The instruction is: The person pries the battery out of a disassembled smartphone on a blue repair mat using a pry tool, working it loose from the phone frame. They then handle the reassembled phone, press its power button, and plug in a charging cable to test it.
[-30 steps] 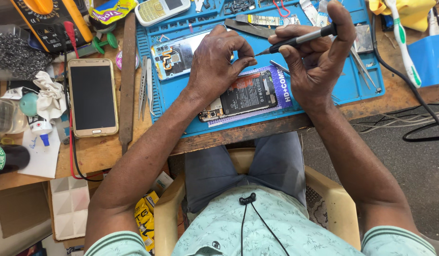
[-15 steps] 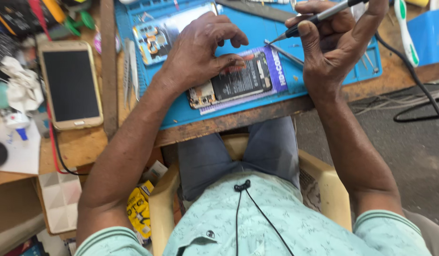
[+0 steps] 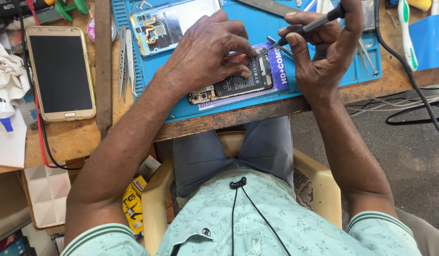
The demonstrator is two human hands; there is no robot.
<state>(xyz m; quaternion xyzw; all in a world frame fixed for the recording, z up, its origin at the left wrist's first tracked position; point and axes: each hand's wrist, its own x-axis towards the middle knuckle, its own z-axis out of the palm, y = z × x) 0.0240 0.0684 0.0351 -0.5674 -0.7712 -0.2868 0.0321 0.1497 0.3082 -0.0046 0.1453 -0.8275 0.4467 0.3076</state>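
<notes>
Your left hand (image 3: 207, 57) presses fingers flat on the opened phone (image 3: 233, 80) lying on the blue mat (image 3: 323, 76); your right hand (image 3: 323, 47) fingers pinch a screwdriver (image 3: 309, 26), tip at the phone.

An opened phone (image 3: 238, 80) lies on a work mat (image 3: 323, 87) near the front edge of the surface (image 3: 72, 137), under the left hand (image 3: 205, 54); the right hand (image 3: 323, 52) sits just right of it, holding a screwdriver (image 3: 307, 26). Behind the phone lies a phone frame (image 3: 174, 21). Left of the mat lie tweezers (image 3: 123, 61), then a whole phone (image 3: 60, 71)
</notes>
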